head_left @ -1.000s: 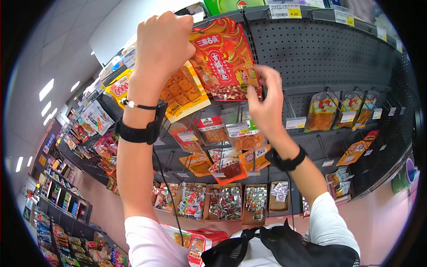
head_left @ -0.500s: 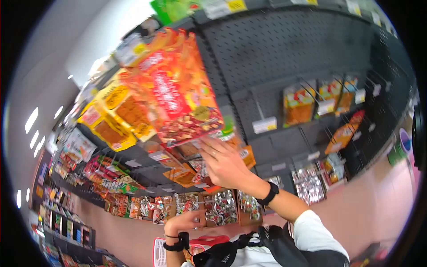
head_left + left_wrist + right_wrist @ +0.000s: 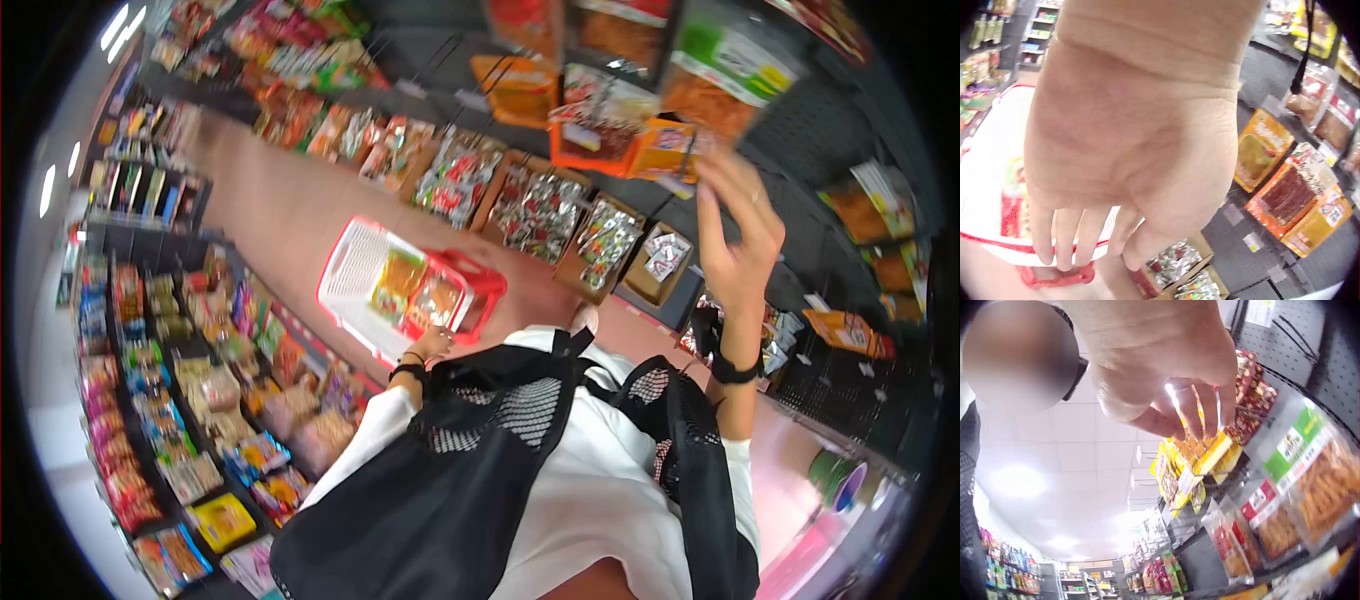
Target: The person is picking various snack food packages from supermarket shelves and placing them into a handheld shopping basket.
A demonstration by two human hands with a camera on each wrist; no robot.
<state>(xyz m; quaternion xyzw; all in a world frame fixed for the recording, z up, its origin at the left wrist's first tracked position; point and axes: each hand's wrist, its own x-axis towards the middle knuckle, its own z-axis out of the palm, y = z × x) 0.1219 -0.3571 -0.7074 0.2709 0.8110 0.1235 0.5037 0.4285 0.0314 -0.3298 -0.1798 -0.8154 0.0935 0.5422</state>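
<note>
- While the left hand [image 3: 432,345] is at the edge of the basket [image 3: 355,265], its fingers hang loose, grasping nothing visible; contact is unclear.
- Two packets, one yellow-green [image 3: 398,280] and one red-edged [image 3: 437,300], lie in the basket, whose open top presumably leaves them within reach.
- Raised beside the shelving, the right hand [image 3: 740,235] is empty, fingers relaxed; whether it touches the orange packet [image 3: 662,148] cannot be told.
- Hooks probably keep hanging packets facing outward.

One basket [image 3: 352,268], two hands [image 3: 740,235].
</note>
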